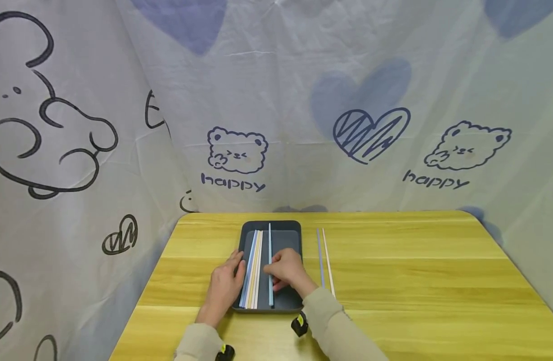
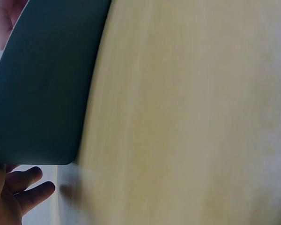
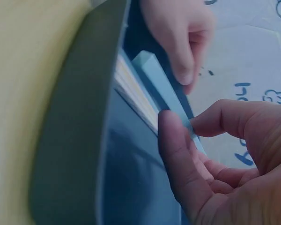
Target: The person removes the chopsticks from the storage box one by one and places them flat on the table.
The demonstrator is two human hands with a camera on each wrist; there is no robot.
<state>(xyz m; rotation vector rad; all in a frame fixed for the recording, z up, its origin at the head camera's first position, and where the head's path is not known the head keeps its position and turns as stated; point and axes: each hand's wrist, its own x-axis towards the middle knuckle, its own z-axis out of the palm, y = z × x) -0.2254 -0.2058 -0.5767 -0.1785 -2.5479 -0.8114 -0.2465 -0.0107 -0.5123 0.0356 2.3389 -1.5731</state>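
Observation:
In the head view, my right hand [image 1: 286, 268] pinches a light blue chopstick [image 1: 270, 240] between thumb and fingers over the dark tray [image 1: 285, 305]. The right wrist view shows this chopstick's squared end [image 3: 147, 61] close to the pale bundle. My left hand [image 1: 224, 283] rests at the tray's left rim, its fingers fairly straight and the thumb near the edge. Inside the tray, along its left side, lies a bundle of blue, white and yellowish chopsticks [image 1: 253, 271]. From the left wrist, two fingers [image 2: 35, 194] stick out beside the tray wall.
On the wooden table [image 1: 416, 271], right of the tray, lie a blue-violet chopstick [image 1: 320, 255] and a pinkish-white chopstick [image 1: 328, 260]. A printed cloth [image 1: 299, 165] hangs behind the table and along its sides.

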